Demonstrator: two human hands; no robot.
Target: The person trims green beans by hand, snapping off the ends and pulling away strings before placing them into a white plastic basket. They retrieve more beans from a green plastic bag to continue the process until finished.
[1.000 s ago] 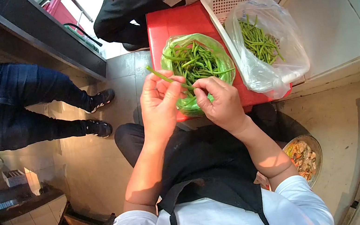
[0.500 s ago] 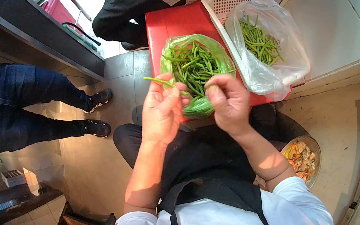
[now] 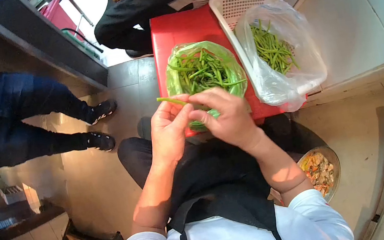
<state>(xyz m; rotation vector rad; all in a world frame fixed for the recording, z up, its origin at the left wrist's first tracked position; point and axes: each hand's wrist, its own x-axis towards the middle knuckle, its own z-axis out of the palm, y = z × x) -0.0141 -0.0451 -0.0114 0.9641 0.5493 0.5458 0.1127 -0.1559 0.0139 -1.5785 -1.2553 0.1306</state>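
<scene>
My left hand point(image 3: 168, 131) and my right hand point(image 3: 226, 114) meet over my lap, both pinching one long green bean point(image 3: 171, 101) whose free end sticks out to the left. Just beyond my fingers a green plastic bag point(image 3: 173, 78) full of green beans sits on a red table point(image 3: 173, 30). To its right a clear plastic bag point(image 3: 290, 74) holding more green beans lies in a white perforated basket point(image 3: 234, 5).
A person in dark trousers point(image 3: 144, 7) sits across the red table. Another person in jeans and black shoes point(image 3: 97, 125) stands at the left by a dark counter point(image 3: 44, 43). A metal bowl of scraps point(image 3: 323, 169) lies on the floor at my right.
My right hand has come back to the left hand and closed on the bean. Both hands now sit lower and nearer my body, in front of the green bag.
</scene>
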